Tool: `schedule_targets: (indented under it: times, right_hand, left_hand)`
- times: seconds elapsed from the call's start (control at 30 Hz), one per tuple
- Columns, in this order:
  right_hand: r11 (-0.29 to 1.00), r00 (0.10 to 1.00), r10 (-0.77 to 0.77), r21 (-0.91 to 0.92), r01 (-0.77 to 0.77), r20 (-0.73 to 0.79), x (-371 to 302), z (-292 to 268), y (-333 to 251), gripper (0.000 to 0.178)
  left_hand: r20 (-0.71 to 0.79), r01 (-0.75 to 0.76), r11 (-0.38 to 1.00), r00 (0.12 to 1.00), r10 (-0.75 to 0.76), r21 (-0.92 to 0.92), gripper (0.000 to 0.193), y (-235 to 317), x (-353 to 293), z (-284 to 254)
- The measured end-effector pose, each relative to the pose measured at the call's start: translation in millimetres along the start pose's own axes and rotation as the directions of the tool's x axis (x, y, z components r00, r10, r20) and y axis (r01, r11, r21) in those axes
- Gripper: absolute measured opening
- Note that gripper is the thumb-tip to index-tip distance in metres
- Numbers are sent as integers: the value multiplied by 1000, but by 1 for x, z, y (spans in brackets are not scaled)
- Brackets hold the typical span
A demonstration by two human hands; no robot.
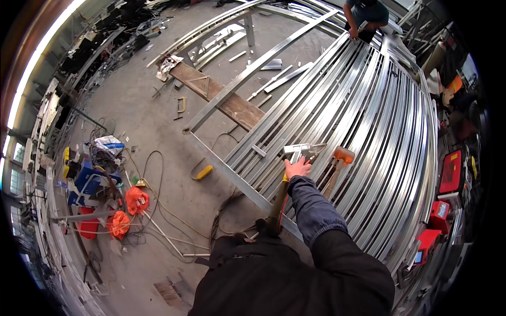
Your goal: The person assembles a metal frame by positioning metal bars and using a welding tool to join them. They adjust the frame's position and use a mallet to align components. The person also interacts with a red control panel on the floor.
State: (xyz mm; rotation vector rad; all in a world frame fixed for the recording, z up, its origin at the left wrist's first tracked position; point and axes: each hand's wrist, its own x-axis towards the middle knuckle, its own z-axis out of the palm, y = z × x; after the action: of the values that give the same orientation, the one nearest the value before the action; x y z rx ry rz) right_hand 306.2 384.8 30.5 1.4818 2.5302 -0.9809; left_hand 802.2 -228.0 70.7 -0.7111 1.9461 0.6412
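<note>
My right hand (299,167), in a dark blue sleeve, reaches out over a rack of long shiny metal tubes (337,116). Its fingers close round the lower part of a silver metal tool (297,149) with a flat head; the exact kind is unclear. A thin pointed piece sticks out to the right of that head. Just right of the hand lies a mallet (343,155) with an orange-brown head and a wooden handle. Beside my wrist, a long dark thing with a yellow end (285,178) slants down toward my body. My left hand does not show.
Another person (367,18) bends over the tubes' far end. A brown plank (232,108) lies left of the frame's steel rail (232,171). On the floor are a yellow tool (204,172), cables and orange bags (137,200). Red machines (440,216) stand at right.
</note>
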Motion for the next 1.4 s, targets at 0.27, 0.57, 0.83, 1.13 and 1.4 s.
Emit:
schedule_targets:
  times: [0.27,0.57,0.83,1.13,1.4]
  right_hand:
    - [994,991,108,-5,-109,-83,10,11,-7,89]
    - [973,993,100,215,-84,-68,-39,-1,-6,91]
    - [865,996,-76,494,91,-49,-124,15,15,53]
    - [875,989,-149,467,127,11,-134,28,34,66]
    - [948,998,-30,314,43,-48,-103,12,22,85]
  left_hand:
    - [-5,-175,970,984,178,171,65,72,146,-171]
    - [-25,-677,662,693,721,323,51,389,267,-398]
    - [208,-917,115,207,956,382,44,597,268,-345]
    - [359,-847,46,273,893,529,81,666,286,-283]
    - [485,-729,142,574,660,670,93,670,290,-251]
